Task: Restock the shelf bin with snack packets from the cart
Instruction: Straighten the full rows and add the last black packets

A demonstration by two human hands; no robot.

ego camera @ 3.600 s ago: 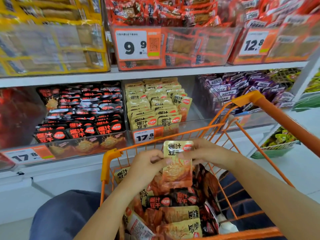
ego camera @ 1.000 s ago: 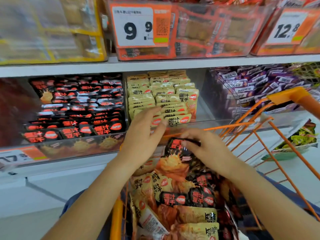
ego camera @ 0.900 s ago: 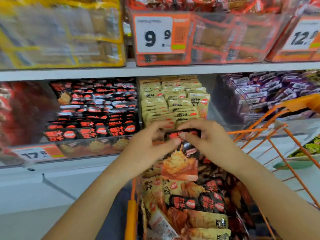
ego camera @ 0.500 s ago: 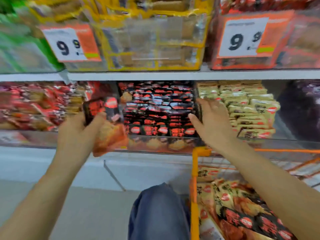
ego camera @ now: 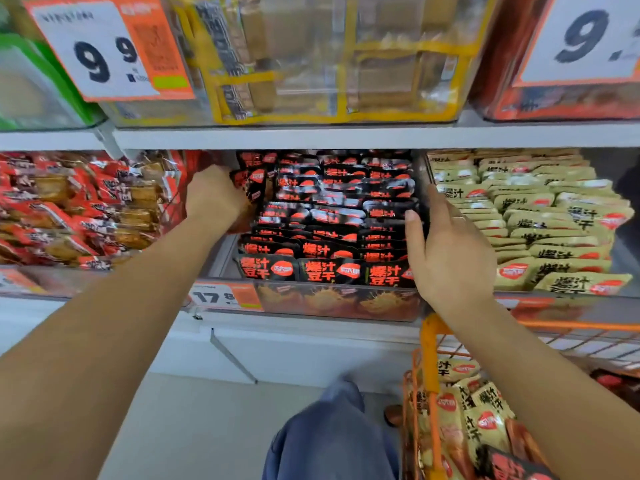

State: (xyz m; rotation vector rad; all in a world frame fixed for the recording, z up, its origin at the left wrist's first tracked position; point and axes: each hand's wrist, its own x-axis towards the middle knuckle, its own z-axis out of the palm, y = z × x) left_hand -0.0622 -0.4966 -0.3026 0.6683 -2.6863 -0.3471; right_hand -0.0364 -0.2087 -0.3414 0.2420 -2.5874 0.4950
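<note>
A clear shelf bin [ego camera: 311,303] on the middle shelf holds rows of black snack packets [ego camera: 332,216] with red lettering. My left hand [ego camera: 213,199] grips one black packet [ego camera: 251,187] and holds it at the back left corner of that bin. At the bin's right edge, my right hand [ego camera: 446,251] rests with straight fingers against the black rows. The orange wire cart [ego camera: 429,351] stands at the lower right, with several beige and black packets [ego camera: 474,410] in it.
Beige packets [ego camera: 540,223] fill the bin to the right; red packets [ego camera: 76,202] fill the one to the left. Above, the upper shelf [ego camera: 346,136] carries yellow-trimmed clear bins and 9.9 price tags. A 17.8 tag [ego camera: 221,296] hangs on the bin front. My knee [ego camera: 329,434] is below.
My left hand has carried the black packet from in front of the red bin rightward and into the black bin's back left corner. My right hand stays at the bin's right edge.
</note>
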